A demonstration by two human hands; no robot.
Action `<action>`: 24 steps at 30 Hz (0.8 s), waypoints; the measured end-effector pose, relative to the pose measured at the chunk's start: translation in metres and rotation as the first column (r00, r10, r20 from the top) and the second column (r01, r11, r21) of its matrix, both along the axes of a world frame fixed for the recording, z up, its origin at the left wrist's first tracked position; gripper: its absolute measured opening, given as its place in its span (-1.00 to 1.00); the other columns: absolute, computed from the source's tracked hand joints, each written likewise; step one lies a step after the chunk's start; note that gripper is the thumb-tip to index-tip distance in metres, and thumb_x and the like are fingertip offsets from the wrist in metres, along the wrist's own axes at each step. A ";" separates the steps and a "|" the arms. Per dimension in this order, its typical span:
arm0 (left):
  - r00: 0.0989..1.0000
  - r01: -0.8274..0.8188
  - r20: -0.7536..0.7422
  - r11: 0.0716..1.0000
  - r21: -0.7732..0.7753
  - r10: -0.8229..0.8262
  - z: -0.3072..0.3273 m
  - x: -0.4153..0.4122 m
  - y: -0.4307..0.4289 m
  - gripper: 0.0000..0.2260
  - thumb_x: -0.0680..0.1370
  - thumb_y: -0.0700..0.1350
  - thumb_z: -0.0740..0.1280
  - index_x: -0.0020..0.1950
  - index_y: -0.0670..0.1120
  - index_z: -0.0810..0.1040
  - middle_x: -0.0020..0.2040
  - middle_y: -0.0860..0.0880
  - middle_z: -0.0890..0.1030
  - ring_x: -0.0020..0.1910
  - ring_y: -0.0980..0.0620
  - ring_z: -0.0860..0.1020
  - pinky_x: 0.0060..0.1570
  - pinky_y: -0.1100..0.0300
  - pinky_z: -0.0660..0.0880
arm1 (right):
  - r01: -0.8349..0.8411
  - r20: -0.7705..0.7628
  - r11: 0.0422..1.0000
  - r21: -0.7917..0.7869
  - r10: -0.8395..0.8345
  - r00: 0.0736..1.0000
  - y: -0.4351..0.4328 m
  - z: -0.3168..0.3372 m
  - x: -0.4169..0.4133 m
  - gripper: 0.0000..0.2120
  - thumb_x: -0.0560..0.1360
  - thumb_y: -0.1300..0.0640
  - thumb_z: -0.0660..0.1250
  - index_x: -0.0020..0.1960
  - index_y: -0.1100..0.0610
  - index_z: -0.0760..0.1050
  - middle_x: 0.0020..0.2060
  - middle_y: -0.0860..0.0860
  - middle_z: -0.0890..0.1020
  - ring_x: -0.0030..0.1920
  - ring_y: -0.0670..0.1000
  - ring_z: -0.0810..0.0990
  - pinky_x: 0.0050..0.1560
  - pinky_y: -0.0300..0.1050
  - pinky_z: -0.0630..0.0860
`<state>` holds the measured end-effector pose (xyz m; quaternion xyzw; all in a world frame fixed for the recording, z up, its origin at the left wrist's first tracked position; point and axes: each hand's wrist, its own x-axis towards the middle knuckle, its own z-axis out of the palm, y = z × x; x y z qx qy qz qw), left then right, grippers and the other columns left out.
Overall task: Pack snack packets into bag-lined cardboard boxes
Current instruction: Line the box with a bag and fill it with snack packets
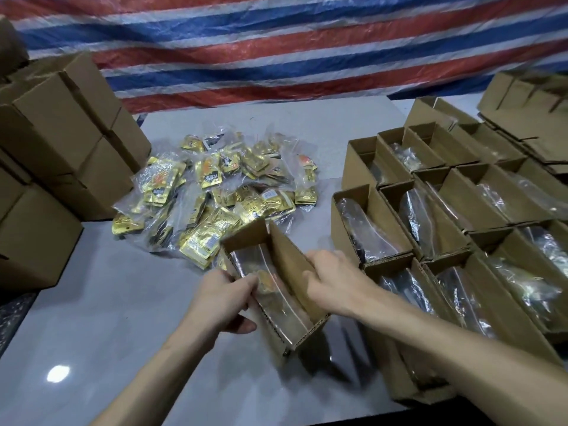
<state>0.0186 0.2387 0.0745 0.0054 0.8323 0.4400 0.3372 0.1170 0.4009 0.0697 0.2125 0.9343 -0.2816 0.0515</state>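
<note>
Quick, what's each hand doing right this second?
Left hand: grips the left wall of the open cardboard box.
Right hand: fingers curled over the same box's right wall, holding it; slightly blurred.

Soft light from above leaves a white glare spot (58, 373) near the front left corner of the table (123, 318). The box (285, 265) is motion-blurred, and straight lines bend at the frame edges.

One held box (289, 262), left hand (227, 299), right hand (335, 281), one packet heap (215, 192), about twelve lined boxes (345, 222)
</note>
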 end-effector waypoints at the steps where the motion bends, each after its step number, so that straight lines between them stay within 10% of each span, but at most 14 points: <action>1: 0.999 0.022 -0.033 0.999 0.033 -0.021 0.011 -0.002 0.005 -0.84 0.54 -0.15 0.37 -0.13 -0.23 0.52 -0.16 -0.24 0.60 -0.44 -0.25 0.65 -0.35 -0.11 0.66 | 0.023 -0.049 1.000 -0.012 -0.024 0.999 0.006 0.006 -0.003 -0.91 0.53 0.22 0.21 -0.13 0.17 0.45 -0.30 0.08 0.55 -0.18 0.18 0.57 -0.15 0.01 0.55; 5: 0.969 0.133 -0.226 0.983 0.125 -0.103 0.050 -0.013 0.038 -0.76 0.52 -0.14 0.44 -0.24 0.00 0.41 -0.42 0.00 0.60 -0.53 -0.08 0.62 -0.52 -0.01 0.60 | 0.158 -0.224 0.987 -0.035 -0.162 0.961 0.036 0.032 -0.024 -0.86 0.56 0.19 0.25 -0.19 0.13 0.45 -0.38 -0.03 0.50 -0.32 -0.11 0.51 -0.43 -0.23 0.34; 8: 0.930 0.227 -0.318 0.969 0.100 -0.186 0.063 -0.031 0.071 -0.78 0.54 -0.11 0.40 0.05 0.01 0.38 -0.12 -0.07 0.62 -0.33 -0.13 0.68 -0.41 -0.08 0.64 | 0.203 -0.322 0.978 -0.053 -0.209 0.923 0.060 0.054 -0.045 -0.95 0.54 0.23 0.26 -0.07 0.13 0.48 -0.39 -0.04 0.49 -0.41 -0.16 0.49 -0.55 -0.39 0.29; 13: 0.944 0.283 -0.242 0.925 0.252 -0.223 0.073 -0.074 0.128 -0.81 0.60 -0.30 0.23 0.17 -0.11 0.38 0.15 -0.18 0.57 0.03 -0.22 0.62 -0.43 0.01 0.61 | 0.258 -0.386 0.966 0.028 -0.227 0.894 0.106 0.082 -0.084 -0.91 0.55 0.21 0.25 0.01 0.19 0.50 -0.20 0.08 0.59 -0.19 0.04 0.59 -0.30 -0.15 0.44; 19: 0.943 0.309 -0.212 0.916 0.257 -0.258 0.069 -0.115 0.181 -0.80 0.61 -0.36 0.12 -0.10 -0.12 0.44 0.02 -0.24 0.59 -0.14 -0.26 0.65 -0.41 -0.06 0.65 | 0.305 -0.347 0.948 0.091 -0.257 0.902 0.154 0.085 -0.133 -0.93 0.49 0.33 0.24 -0.06 0.21 0.46 -0.22 0.09 0.50 -0.19 0.04 0.54 -0.39 -0.14 0.39; 24: 0.936 0.313 -0.229 0.931 0.188 -0.269 0.045 -0.137 0.220 -0.76 0.64 -0.32 0.11 0.10 -0.20 0.57 0.16 -0.25 0.55 -0.05 -0.31 0.63 -0.32 -0.15 0.66 | 0.351 -0.338 0.931 0.104 -0.299 0.892 0.185 0.060 -0.158 -0.84 0.45 0.35 0.25 0.00 0.20 0.45 -0.20 0.07 0.47 -0.13 0.07 0.53 -0.30 -0.11 0.43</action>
